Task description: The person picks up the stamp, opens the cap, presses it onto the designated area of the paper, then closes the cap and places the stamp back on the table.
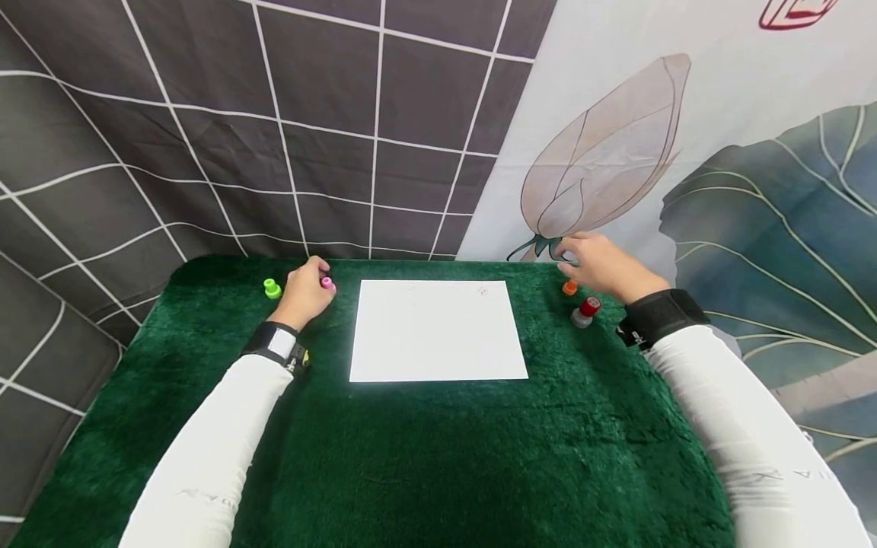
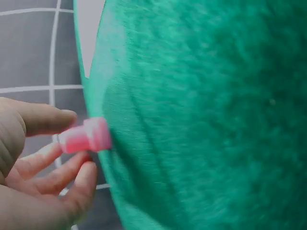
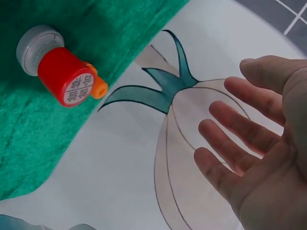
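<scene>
My left hand pinches a small pink stamp between thumb and fingers, near the back edge of the green cloth. A lime-green stamp is just left of that hand. My right hand holds nothing, its fingers spread and relaxed beyond the cloth's back edge. Closest to it is an orange stamp. In front of that stands a red stamp with a grey base and characters on its top. A white sheet of paper lies between the hands, with a small faint mark near its upper right corner.
Plush green cloth covers the table. Behind it hangs a grey curtain with white grid lines, beside a pale printed one with a flower bud and leaves.
</scene>
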